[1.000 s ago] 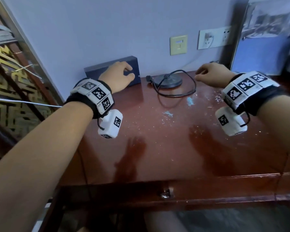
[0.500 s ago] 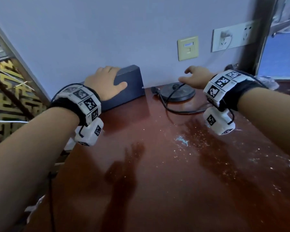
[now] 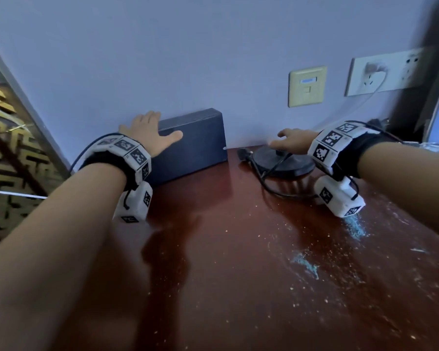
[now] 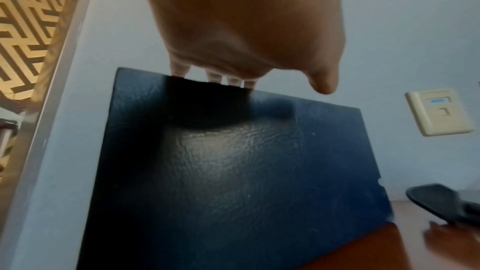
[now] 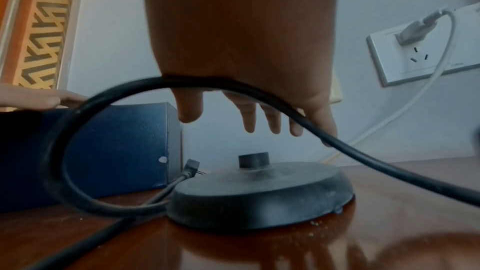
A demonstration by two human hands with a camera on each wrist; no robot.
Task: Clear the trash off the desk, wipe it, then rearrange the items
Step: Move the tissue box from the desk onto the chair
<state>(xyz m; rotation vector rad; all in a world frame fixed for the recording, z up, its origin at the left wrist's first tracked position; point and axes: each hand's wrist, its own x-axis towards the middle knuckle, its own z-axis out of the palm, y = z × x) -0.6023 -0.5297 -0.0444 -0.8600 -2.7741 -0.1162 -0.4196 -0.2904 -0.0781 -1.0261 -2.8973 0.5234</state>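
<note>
A dark blue box (image 3: 195, 148) stands at the back left of the red-brown desk (image 3: 226, 287), against the wall. My left hand (image 3: 147, 130) lies across its top with fingers stretched towards the wall and the thumb pointing right; in the left wrist view the fingertips are hidden behind the box's (image 4: 233, 171) top edge. My right hand (image 3: 292, 140) hovers open, fingers spread, just above a black round kettle base (image 3: 284, 163) with a centre stud (image 5: 253, 160). The base's black cable (image 5: 78, 130) loops in front of it. Pale crumbs and blue smears (image 3: 306, 264) dot the desk.
A white wall socket (image 3: 388, 72) holds a plug with a white cord running down behind the desk. A beige wall plate (image 3: 307, 86) sits left of it. A gold lattice screen (image 3: 8, 148) borders the desk's left side. The unplugged cable end (image 3: 243, 153) lies between box and base.
The view has moved in closer to the wall. My left hand slid leftwards along the box top. My right hand travelled left and now hangs over the kettle base.
</note>
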